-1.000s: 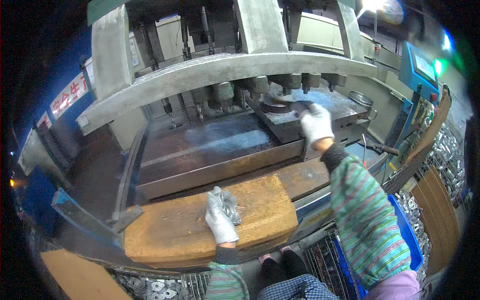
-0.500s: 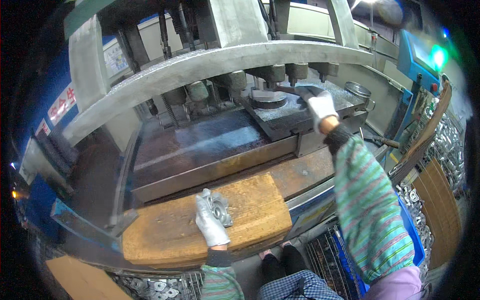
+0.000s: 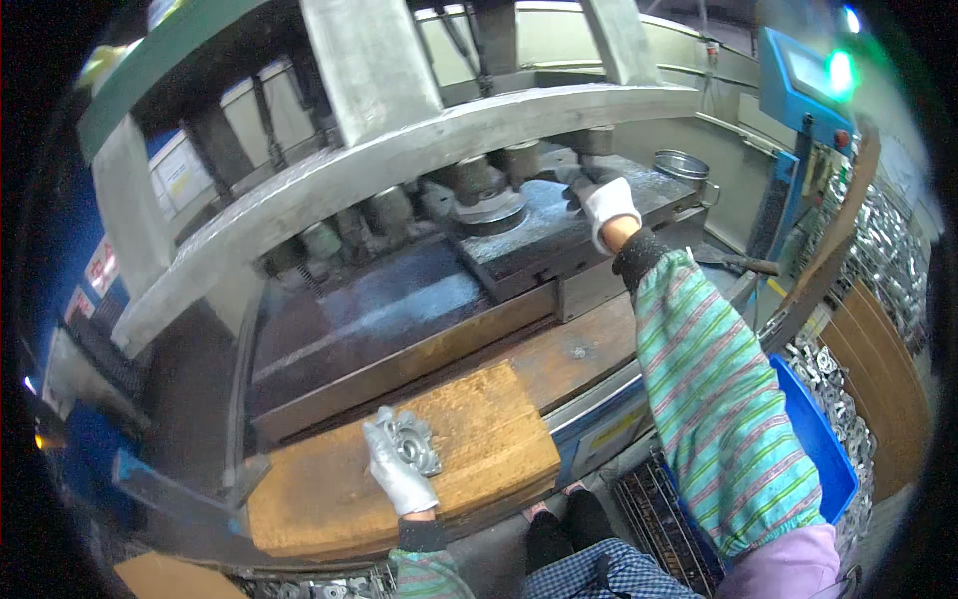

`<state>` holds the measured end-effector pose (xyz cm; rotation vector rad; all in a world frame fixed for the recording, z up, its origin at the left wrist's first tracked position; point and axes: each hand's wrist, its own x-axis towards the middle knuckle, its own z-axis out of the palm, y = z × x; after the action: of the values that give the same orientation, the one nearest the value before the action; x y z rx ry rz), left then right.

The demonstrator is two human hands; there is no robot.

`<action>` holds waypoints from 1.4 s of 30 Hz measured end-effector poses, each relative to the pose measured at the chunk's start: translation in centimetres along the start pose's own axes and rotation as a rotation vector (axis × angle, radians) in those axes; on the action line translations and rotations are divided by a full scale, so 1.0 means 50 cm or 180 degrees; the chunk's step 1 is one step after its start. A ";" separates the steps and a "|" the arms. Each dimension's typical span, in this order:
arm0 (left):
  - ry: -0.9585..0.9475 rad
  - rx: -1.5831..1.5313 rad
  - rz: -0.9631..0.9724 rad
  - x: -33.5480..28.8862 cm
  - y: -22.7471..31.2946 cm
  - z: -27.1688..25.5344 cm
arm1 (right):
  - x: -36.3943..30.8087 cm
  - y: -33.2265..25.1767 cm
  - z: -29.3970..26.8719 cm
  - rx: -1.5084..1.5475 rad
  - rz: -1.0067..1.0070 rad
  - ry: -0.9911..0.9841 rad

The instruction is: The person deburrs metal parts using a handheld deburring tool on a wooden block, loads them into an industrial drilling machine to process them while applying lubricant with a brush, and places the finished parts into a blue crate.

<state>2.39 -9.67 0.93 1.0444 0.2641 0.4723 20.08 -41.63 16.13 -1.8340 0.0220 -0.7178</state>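
My left hand, in a pale glove, is closed on the left side of a silvery metal casting with a round opening and lobed edge. The casting rests on a thick wooden block. Stretched far forward, my right hand reaches to the machine bed, just right of a round metal fixture. Its white glove is dark toward the fingers. These blur against the dark parts behind, so I cannot make out whether they hold anything.
A heavy metal crossbeam with several tool heads spans the bed above my right hand. A round metal tin stands at the bed's right end. Further right are a blue control panel and a blue bin beside heaped metal parts.
The whole view has shifted, with the machine appearing further left. My right hand remains over the bed, a little right of the round fixture. My left hand still holds the casting on the block.
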 end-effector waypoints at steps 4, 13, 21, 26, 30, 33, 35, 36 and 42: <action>-0.0010 -0.0167 -0.0148 -0.007 0.008 0.011 | -0.038 0.022 -0.131 0.0443 0.0183 0.0040; -0.0347 -0.0291 -0.0222 0.000 0.006 0.033 | 0.096 0.168 -0.396 0.1805 0.0441 0.1346; -0.0284 -0.0370 -0.0529 -0.010 0.020 0.051 | 0.320 0.417 -0.433 0.1202 0.0355 0.2248; -0.0313 -0.0405 -0.0449 -0.009 0.020 0.042 | 0.308 0.404 -0.418 0.1475 0.0819 0.2360; -0.0621 -0.0534 -0.0597 -0.012 0.021 0.032 | 0.228 0.316 -0.394 0.0864 0.1416 0.2634; 0.0113 -0.0085 -0.0100 -0.010 0.001 0.029 | 0.148 0.223 -0.364 -0.0048 0.0941 0.2843; -0.0233 -0.0344 0.0067 -0.005 -0.010 0.025 | 0.039 0.175 -0.351 0.0446 0.0506 0.1989; -0.0557 -0.0250 -0.0063 0.000 -0.003 0.017 | -0.018 0.159 -0.332 0.0449 0.0422 0.1942; -0.1153 -0.0472 -0.0094 0.000 0.010 0.008 | -0.347 0.232 -0.230 -0.0112 0.0970 0.1953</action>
<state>2.45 -9.77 1.58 0.9595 -0.0766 0.2646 4.11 -49.86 0.47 -1.5323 0.7013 -1.0332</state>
